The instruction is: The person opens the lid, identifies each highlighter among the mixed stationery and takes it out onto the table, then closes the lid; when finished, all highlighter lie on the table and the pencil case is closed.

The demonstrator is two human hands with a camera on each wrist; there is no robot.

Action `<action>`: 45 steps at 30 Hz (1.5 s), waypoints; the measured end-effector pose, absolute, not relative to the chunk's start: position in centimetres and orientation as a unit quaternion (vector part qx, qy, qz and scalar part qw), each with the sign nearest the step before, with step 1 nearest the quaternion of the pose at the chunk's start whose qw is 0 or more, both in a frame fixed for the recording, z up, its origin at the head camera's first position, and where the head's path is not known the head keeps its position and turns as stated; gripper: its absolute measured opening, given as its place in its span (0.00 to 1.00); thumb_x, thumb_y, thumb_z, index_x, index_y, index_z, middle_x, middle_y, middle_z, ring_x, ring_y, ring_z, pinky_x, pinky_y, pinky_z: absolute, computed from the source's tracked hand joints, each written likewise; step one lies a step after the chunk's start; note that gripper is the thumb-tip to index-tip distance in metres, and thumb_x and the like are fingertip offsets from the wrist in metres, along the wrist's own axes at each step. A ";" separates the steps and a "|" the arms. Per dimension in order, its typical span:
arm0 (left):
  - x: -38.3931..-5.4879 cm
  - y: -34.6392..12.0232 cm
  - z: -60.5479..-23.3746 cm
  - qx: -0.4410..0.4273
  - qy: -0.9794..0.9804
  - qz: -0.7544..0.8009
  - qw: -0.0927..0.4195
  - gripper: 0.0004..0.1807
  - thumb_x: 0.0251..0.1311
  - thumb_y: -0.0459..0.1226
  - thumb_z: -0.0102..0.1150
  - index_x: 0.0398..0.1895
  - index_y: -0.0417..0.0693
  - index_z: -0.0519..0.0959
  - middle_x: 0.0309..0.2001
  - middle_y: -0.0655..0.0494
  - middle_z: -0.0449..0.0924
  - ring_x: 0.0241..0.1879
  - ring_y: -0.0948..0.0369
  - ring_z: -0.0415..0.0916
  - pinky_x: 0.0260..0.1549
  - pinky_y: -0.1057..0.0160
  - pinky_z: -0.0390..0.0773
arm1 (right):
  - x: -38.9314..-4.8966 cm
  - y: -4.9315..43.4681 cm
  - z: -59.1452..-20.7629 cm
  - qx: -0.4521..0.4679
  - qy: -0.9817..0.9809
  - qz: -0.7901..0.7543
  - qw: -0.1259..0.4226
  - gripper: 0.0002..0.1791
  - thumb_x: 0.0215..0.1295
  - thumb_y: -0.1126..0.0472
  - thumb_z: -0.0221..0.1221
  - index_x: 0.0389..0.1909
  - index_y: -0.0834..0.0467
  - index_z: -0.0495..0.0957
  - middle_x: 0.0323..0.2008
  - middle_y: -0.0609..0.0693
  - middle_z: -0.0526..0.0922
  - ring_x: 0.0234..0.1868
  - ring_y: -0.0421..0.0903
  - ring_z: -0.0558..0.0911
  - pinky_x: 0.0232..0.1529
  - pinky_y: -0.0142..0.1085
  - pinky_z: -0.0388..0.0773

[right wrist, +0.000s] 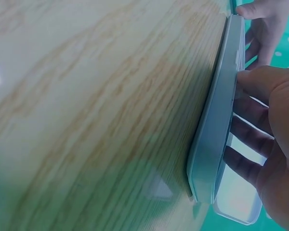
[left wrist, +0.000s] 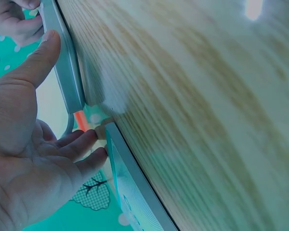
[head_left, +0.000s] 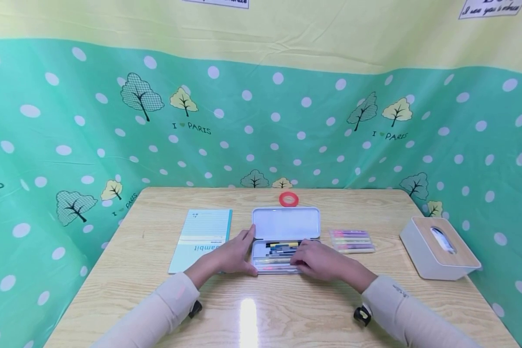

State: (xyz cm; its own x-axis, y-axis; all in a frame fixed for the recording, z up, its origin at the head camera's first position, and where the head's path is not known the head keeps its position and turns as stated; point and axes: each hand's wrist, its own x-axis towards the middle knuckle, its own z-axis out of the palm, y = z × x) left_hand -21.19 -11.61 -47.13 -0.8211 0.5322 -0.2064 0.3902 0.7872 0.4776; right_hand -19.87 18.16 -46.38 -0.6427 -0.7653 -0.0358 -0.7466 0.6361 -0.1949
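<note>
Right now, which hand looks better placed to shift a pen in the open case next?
Probably the right hand: its fingers reach in over the pens, while the left hand spans the left side of the case, apparently steadying it.

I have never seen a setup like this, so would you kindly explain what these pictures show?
There is no machine: a person works barehanded. The wide picture comes from a head-worn camera, the two close-ups from one on each wrist. On the table lie a notebook, an open pencil case with pens inside, a red ring, a pack of coloured pens and a tissue box. The left hand rests at the case's left edge; the right hand reaches inside, and whether its fingers hold anything is hidden.
</note>
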 end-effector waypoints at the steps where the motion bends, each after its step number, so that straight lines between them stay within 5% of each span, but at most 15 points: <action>1: -21.2 -11.6 -47.1 0.248 0.930 0.213 0.169 0.73 0.49 0.62 0.74 0.83 0.44 0.33 0.80 0.40 0.50 0.78 0.46 0.57 0.76 0.50 0.63 | -19.9 18.2 -46.4 -0.419 0.903 -0.080 0.058 0.10 0.73 0.55 0.59 0.48 0.46 0.87 0.42 0.37 0.86 0.47 0.38 0.77 0.50 0.37 0.80; 24: -21.3 -11.6 -47.4 0.248 0.929 0.216 0.167 0.73 0.49 0.62 0.73 0.83 0.45 0.32 0.81 0.41 0.47 0.79 0.46 0.55 0.76 0.50 0.63 | -19.8 21.2 -46.7 -0.386 0.917 -0.101 0.014 0.10 0.70 0.52 0.63 0.49 0.43 0.88 0.42 0.36 0.85 0.45 0.36 0.76 0.46 0.35 0.79; 38: -21.3 -11.6 -47.3 0.247 0.930 0.213 0.168 0.73 0.50 0.62 0.74 0.83 0.45 0.33 0.81 0.41 0.47 0.79 0.46 0.55 0.76 0.50 0.63 | -20.2 24.7 -46.4 -0.387 0.914 -0.105 -0.055 0.11 0.63 0.59 0.68 0.46 0.46 0.88 0.40 0.40 0.87 0.45 0.42 0.82 0.50 0.44 0.83; 45: -21.2 -11.6 -47.1 0.244 0.930 0.216 0.170 0.73 0.50 0.62 0.74 0.83 0.46 0.32 0.82 0.41 0.47 0.79 0.46 0.55 0.76 0.50 0.63 | -20.1 26.3 -46.2 -0.356 0.926 -0.111 -0.053 0.12 0.61 0.61 0.69 0.45 0.48 0.89 0.41 0.44 0.89 0.52 0.52 0.84 0.63 0.56 0.79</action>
